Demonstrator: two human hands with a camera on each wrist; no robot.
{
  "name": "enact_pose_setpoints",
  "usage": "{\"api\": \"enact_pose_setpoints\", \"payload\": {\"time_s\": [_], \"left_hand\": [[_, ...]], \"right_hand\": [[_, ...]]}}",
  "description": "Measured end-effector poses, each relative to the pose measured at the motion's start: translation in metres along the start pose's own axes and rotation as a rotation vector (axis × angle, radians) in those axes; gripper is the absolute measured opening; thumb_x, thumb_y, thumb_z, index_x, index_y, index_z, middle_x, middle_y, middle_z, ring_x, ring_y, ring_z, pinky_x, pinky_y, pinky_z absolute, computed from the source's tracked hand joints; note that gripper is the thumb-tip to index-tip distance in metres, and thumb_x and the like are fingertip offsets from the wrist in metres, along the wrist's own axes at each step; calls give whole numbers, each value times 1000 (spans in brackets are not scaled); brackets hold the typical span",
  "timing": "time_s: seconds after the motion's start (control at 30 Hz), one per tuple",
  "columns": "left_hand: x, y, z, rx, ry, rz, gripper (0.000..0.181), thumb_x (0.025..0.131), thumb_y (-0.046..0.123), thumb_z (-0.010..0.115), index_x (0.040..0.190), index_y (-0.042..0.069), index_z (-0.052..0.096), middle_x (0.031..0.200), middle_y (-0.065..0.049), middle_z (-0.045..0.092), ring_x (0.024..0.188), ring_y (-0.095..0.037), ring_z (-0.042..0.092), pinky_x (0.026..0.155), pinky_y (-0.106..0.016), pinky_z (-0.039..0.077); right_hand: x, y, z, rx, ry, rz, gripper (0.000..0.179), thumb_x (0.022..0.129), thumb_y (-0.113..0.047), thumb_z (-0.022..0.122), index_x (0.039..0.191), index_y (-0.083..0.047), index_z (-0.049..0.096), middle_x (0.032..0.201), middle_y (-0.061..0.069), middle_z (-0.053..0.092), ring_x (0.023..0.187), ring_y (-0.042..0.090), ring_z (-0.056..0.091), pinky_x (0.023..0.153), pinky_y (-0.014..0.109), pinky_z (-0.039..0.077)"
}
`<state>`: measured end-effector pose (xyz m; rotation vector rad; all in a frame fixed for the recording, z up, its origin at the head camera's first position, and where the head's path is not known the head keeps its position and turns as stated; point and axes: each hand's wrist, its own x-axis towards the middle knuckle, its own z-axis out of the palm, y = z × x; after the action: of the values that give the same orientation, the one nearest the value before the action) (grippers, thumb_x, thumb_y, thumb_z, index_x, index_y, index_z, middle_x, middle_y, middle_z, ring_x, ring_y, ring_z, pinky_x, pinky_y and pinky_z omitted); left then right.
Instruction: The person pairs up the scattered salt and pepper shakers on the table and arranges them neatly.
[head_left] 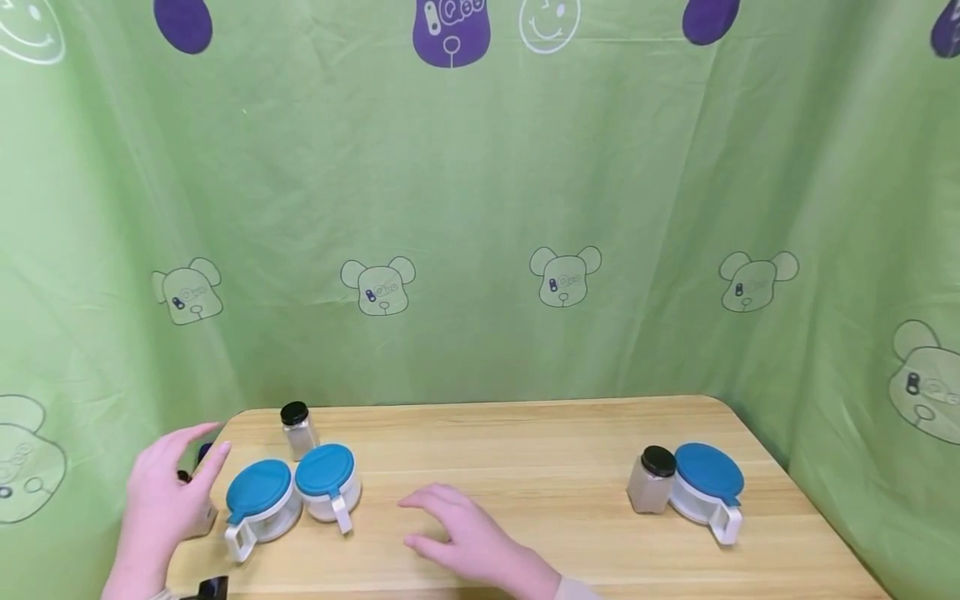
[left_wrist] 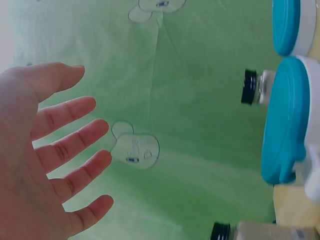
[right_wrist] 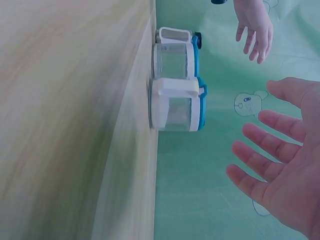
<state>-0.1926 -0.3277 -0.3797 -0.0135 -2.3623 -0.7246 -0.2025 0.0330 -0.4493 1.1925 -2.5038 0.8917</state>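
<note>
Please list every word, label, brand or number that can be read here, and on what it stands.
No text reads clearly.
Purple figure on curtain: stylised letters, too unclear to quote.
Small bears on curtain: lettering too small and blurred.
Jars and pots: none readable.

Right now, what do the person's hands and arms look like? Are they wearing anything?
The left hand and right hand are both bare: five fingers each, with no gloves or rings showing. A pale, plain sleeve shows at the right wrist. By the left wrist there's a small black piece, too cut off to tell what it is.
</note>
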Motion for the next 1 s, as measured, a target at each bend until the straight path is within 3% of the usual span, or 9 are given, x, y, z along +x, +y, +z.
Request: {"api": "enact_pose_setpoints", "payload": {"time_s": [0.17,0.43,0.7,1.0], "left_hand": [[-2,-14,-5,3,-6,-49,42,95,28,62,128,1,59,130,-30,57,119,-51,46,100,-67,30],[-7,-34,-14,13,-60,-180,50,98,34,57,135,1,52,137,-31,50,125,-55,40,104,-70,25],[-10,-55,-18,28,-76,-232,53,98,33,57,136,-3,50,138,-34,47,121,-53,43,100,-71,28],[-13,-71,-17,63,-137,-268,61,96,38,60,136,-7,47,136,-37,46,118,-52,44,94,-68,31]], "right_hand": [[7,-4,7,-9,-19,-28,39,95,-34,61,131,-19,57,125,-4,64,115,11,60,99,31,51],[16,-12,15,-25,-22,-60,40,96,-37,59,131,-18,57,125,-4,64,115,11,60,100,29,50],[27,-23,23,-10,-36,-76,41,96,-38,58,132,-18,57,125,-4,64,115,10,60,99,27,50],[43,-39,33,126,-65,-34,43,96,-37,59,133,-16,57,127,-3,64,118,9,59,99,24,49]]}}
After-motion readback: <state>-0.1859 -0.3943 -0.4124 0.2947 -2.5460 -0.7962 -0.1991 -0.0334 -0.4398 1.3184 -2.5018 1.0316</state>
